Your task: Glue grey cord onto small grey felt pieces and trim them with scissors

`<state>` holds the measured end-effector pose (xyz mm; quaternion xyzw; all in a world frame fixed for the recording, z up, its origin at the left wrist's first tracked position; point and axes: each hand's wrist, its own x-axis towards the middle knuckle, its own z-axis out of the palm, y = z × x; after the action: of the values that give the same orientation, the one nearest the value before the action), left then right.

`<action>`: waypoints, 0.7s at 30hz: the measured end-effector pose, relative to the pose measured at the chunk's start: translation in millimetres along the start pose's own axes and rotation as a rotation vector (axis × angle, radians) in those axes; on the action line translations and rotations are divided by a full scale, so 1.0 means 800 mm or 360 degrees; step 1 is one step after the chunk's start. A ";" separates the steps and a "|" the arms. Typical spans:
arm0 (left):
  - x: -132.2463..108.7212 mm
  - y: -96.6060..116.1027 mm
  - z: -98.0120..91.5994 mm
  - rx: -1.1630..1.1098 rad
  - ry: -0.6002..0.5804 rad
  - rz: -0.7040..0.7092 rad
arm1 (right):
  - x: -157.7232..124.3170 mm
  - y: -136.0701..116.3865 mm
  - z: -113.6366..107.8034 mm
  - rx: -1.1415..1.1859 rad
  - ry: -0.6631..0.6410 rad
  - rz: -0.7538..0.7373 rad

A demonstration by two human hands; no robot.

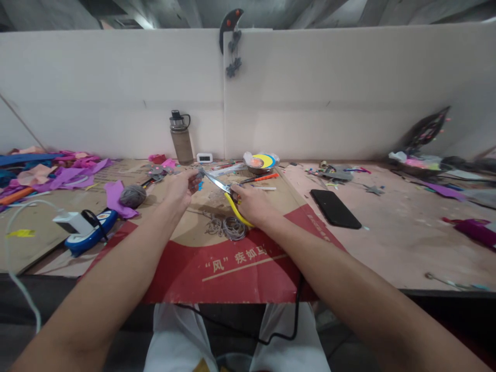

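Observation:
My right hand (pixel 251 202) is wrapped round a pair of scissors (pixel 219 183) with yellow handles, its steel blades pointing up and left. Pinched in the fingertips of my left hand (pixel 183 185) is a small grey piece (pixel 201 172), right at the blade tips; its exact kind is too small to tell. Below both hands, a loose tangle of grey yarn (pixel 232 228) lies on the red and tan cardboard sheet (pixel 170 279). To the left of my left wrist sits a ball of grey yarn (pixel 133 196).
A bottle (pixel 182 142) stands by the white partition. Behind my right hand is a bowl (pixel 260 169) of scraps. A black phone (pixel 335 208) lies to the right. At left are a power strip (pixel 91 232) with a charger and a heap of coloured felt (pixel 70 175).

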<state>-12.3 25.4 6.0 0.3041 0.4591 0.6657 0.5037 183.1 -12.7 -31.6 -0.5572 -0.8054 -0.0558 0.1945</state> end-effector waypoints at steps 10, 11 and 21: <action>0.015 -0.007 -0.008 0.0011 0.0013 -0.0053 | 0.002 0.006 0.012 0.0139 0.0115 0.0019; 0.016 -0.007 -0.009 0.0030 0.0008 -0.0070 | 0.002 0.006 0.012 0.0139 0.0114 0.0021; 0.013 -0.017 -0.007 0.0112 -0.0175 -0.0078 | 0.011 0.022 0.020 0.0470 0.0236 0.0051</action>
<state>-15.3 34.1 -9.0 0.3464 0.4612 0.6188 0.5333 192.4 6.7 -44.9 -0.5297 -0.7793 0.0254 0.3339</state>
